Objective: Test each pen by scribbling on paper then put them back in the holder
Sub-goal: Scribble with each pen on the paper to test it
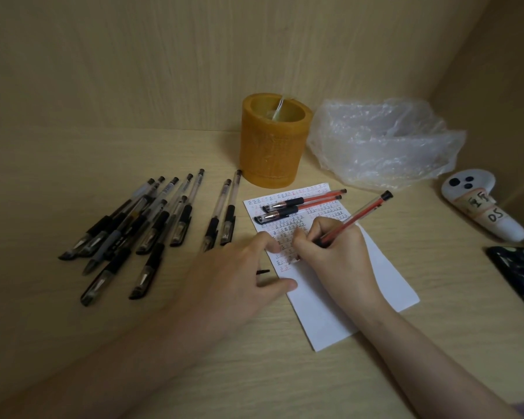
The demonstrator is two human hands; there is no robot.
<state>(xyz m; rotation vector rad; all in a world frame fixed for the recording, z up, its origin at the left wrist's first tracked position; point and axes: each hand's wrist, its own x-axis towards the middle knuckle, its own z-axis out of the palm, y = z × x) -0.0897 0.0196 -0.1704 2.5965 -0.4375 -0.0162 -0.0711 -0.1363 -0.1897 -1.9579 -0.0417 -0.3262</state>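
My right hand [336,252] grips a red pen [364,212] with its tip down on the white paper [384,273], which carries rows of red and black marks. My left hand [239,276] rests on the paper's left edge with fingers spread; a small black pen cap [263,271] pokes out beneath it. Two capped red pens [303,205] lie across the top of the paper. Several black pens [139,225] lie in a loose pile at the left, and two more black pens [223,216] lie beside the paper. The orange cylindrical holder [273,143] stands behind the paper.
A crumpled clear plastic bag [381,143] sits right of the holder. A white controller with taped labels [478,204] lies at the far right, and a dark patterned object [521,276] reaches the right edge. Wooden walls close the desk behind and on the right.
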